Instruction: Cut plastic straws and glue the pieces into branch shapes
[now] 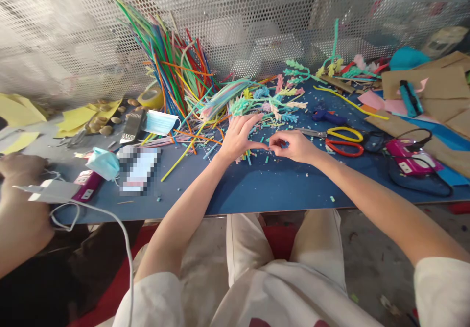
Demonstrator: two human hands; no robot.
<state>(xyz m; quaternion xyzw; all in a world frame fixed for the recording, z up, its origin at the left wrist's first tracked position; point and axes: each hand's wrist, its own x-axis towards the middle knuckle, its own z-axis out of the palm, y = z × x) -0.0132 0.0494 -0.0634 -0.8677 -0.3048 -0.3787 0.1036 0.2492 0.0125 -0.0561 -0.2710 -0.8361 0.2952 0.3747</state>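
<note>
My left hand (240,136) reaches over the near side of a heap of pastel pipe cleaner pieces, its fingers stretched out and its thumb pointing right. Close by on the right, my right hand (293,146) is curled in a pinch; whatever its fingertips hold is too small to make out. Just beyond the left fingers lie pipe cleaner flower sprigs (271,103) in green, pink, yellow and blue. Scissors (343,140) with yellow and red handles lie beside my right hand, blades towards it. Small clippings (267,159) are scattered around and below both hands.
Long coloured pipe cleaners (165,72) lean against a perforated metal panel (238,23). On the left are a pixelated phone (139,170), a face mask (159,122) and another person's arm (22,204). A pink power strip (413,158) with a black cable and brown cardboard (422,82) lie right.
</note>
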